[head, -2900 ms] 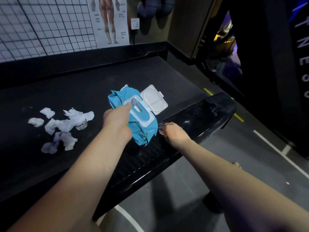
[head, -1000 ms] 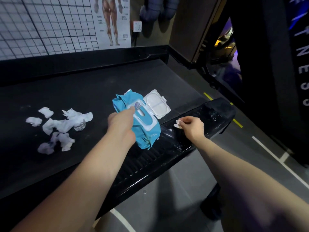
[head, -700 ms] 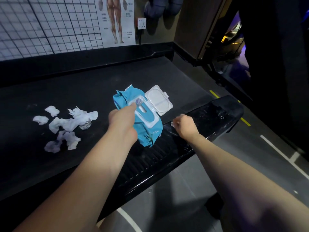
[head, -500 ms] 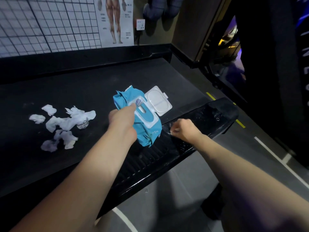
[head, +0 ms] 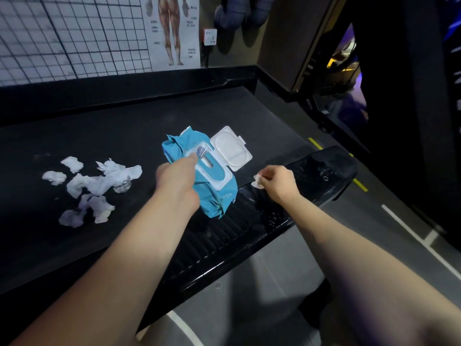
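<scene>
A blue pack of wet wipes (head: pixel 217 193) lies on the black treadmill belt (head: pixel 124 136) with its white lid (head: pixel 230 152) flipped open. My left hand (head: pixel 178 182) grips the pack at its left side, thumb up near the dispenser opening. My right hand (head: pixel 278 182) pinches a small crumpled white wipe (head: pixel 257 181) and presses it on the glossy black end cover (head: pixel 311 178) of the treadmill, just right of the pack.
Several used crumpled wipes (head: pixel 94 186) lie scattered on the belt to the left. A ribbed black section (head: pixel 224 236) runs along the near edge. Grey floor with white lines (head: pixel 411 231) lies below right. A wall with a grid poster and a socket (head: pixel 210 36) stands behind.
My right hand has slid back and forth along the black end cover with the wipe. My left hand has stayed on the pack.
</scene>
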`<state>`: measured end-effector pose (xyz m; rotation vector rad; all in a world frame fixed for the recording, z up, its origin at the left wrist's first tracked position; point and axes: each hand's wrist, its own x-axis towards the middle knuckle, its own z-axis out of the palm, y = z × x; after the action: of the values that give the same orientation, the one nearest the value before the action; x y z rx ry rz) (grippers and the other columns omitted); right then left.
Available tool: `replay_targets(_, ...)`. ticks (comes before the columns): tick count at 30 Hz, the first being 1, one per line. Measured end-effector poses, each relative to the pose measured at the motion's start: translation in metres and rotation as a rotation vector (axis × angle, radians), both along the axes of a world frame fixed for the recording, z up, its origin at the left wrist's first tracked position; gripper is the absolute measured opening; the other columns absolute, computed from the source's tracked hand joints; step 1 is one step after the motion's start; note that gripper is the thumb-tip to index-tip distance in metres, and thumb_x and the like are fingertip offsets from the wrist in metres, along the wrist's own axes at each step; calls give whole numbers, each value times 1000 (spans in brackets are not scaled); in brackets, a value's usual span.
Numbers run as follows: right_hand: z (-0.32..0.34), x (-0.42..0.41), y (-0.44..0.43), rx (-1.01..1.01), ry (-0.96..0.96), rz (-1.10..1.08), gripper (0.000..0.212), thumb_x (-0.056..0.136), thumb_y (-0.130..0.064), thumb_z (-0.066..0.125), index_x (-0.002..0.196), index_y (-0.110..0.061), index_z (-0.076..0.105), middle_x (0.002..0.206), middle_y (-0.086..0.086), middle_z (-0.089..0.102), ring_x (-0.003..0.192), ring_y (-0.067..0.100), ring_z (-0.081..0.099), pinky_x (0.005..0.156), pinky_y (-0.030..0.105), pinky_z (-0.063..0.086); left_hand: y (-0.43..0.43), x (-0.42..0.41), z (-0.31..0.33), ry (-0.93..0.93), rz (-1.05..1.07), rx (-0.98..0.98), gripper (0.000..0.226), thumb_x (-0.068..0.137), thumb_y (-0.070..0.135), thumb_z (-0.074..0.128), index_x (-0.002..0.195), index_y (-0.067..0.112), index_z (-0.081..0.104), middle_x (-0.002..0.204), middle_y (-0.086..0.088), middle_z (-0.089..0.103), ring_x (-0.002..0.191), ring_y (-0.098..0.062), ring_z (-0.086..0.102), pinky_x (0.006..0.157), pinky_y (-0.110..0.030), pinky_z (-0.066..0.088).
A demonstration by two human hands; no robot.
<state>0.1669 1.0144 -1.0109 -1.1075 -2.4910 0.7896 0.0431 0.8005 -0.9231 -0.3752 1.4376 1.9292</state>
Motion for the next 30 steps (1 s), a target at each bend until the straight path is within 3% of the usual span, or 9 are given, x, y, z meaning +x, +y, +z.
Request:
replay_targets(3, -20, -9, 1, 53, 18, -49, 10, 90, 0, 59, 89, -2, 69, 89, 8, 70, 79, 21, 67, 58, 9, 39, 0, -4, -4, -3, -4, -6, 13, 95, 17, 80, 105, 15, 71, 99, -8, 79, 82, -28, 79, 72, -48, 64)
replay_targets(5, -31, -11, 3, 72, -54, -79, 14, 90, -4, 56, 88, -7, 69, 93, 11, 72, 91, 31, 68, 68, 25, 44, 0, -8, -6, 3, -3, -7, 17, 93, 18, 82, 107, 15, 72, 100, -8, 80, 82, -28, 80, 76, -50, 65)
replay_targets(7, -34, -11, 4, 34, -78, -61, 23, 91, -4, 55, 98, -11, 76, 102, 7, 76, 96, 25, 70, 83, 31, 54, 0, -11, -7, 9, 11, 1, 17, 93, 18, 82, 107, 16, 73, 99, -8, 80, 80, -28, 80, 76, -51, 65)
replay_targets(9, -33, -12, -1, -13, -63, 21, 26, 94, -5, 57, 108, -13, 77, 106, 3, 77, 97, 14, 71, 94, 27, 54, 1, -11, -7, 24, 10, 3, 15, 94, 18, 81, 107, 16, 73, 98, -7, 80, 79, -26, 80, 73, -48, 65)
replay_targets(12, -28, -19, -14, -30, -123, 242, 36, 93, 4, 53, 121, -8, 72, 109, 2, 72, 91, 8, 66, 86, 5, 47, 1, -8, -8, 22, -8, 3, 16, 94, 19, 81, 108, 16, 74, 98, -7, 81, 78, -26, 80, 71, -46, 65)
replay_targets(17, -29, -5, -11, 139, -257, 489, 17, 90, -3, 67, 103, -8, 76, 101, 6, 65, 96, 22, 63, 90, 29, 49, -6, -5, -8, 1, -12, -8, 15, 95, 18, 79, 109, 15, 74, 99, -8, 81, 73, -27, 80, 72, -50, 66)
replay_targets(23, -8, 37, -3, 159, -339, 606, 17, 86, -5, 68, 97, -13, 78, 99, 1, 68, 87, 11, 60, 85, 25, 49, -9, -5, -1, 18, 5, 8, 10, 95, 18, 79, 102, 17, 71, 97, -6, 79, 74, -23, 79, 63, -41, 63)
replay_targets(27, 7, 49, 5, 148, -443, 532, 14, 82, -9, 76, 94, -14, 79, 95, -3, 67, 85, 11, 64, 81, 26, 51, -8, -2, 1, 3, 7, 26, 14, 95, 18, 80, 105, 15, 71, 101, -8, 79, 83, -27, 79, 71, -46, 64)
replay_targets(30, 18, 54, 19, 32, -232, 207, 10, 82, -15, 78, 92, -18, 78, 88, -8, 70, 78, 1, 64, 69, 9, 46, -7, -2, 2, 3, 18, 20, 16, 94, 18, 80, 106, 15, 70, 101, -8, 79, 84, -28, 79, 71, -46, 64)
